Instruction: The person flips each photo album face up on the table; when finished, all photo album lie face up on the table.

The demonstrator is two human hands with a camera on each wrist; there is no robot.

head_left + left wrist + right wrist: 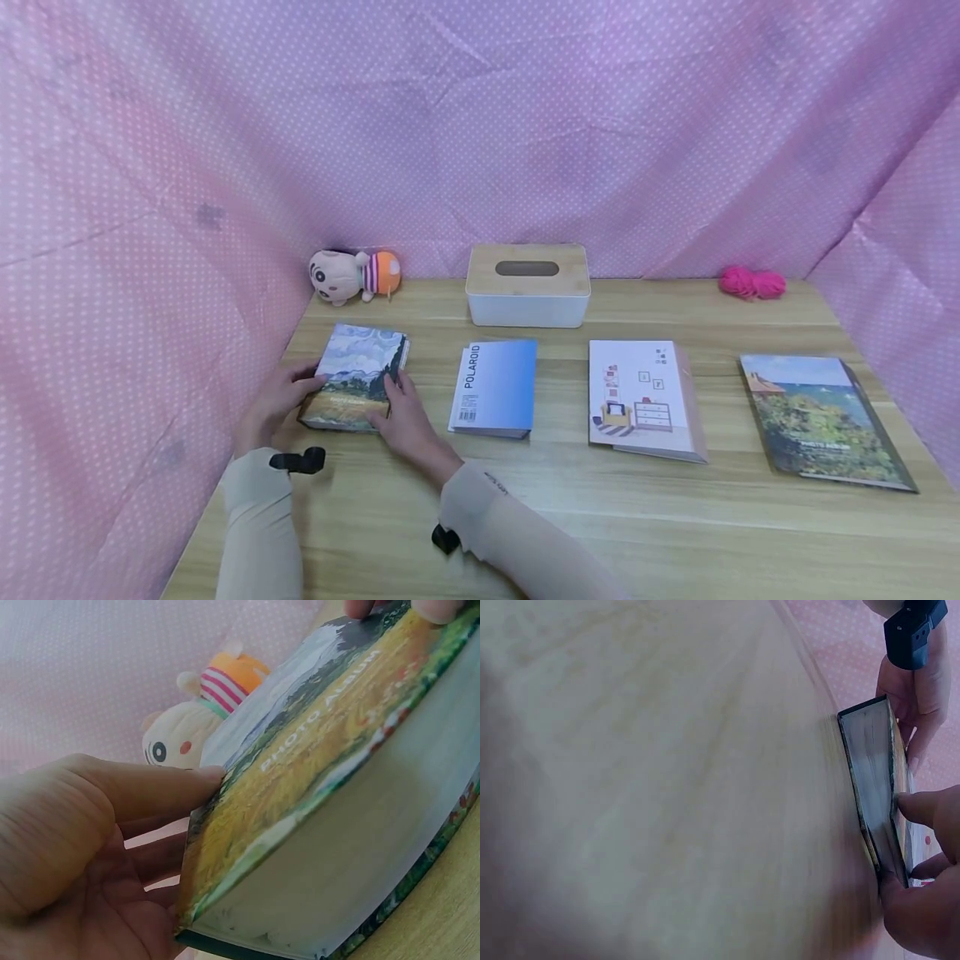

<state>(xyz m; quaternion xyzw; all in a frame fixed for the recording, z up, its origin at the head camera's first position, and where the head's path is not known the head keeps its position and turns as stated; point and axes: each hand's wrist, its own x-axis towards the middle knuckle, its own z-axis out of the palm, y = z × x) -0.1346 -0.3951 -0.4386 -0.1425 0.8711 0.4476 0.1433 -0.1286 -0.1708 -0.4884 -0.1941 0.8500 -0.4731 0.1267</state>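
Note:
A thick photo album [358,362] with a painted cover of cloudy sky, dark trees and golden field lies at the left of the table. My left hand [283,402] grips its left edge. In the left wrist view the left thumb [169,784] rests on the cover of the album [300,757], with the fingers along its side. My right hand [411,425] holds the lower right part, fingers on the cover. In the right wrist view the right hand [930,892] pinches the corner, near the white page edges of the album [870,761].
To the right lie a blue POLAROID album [498,387], a white album with a furniture drawing [637,396] and a seaside landscape album [821,421]. Behind are a plush toy [352,277], a wood-topped tissue box [528,304] and pink yarn [752,283], before a pink dotted curtain [525,150].

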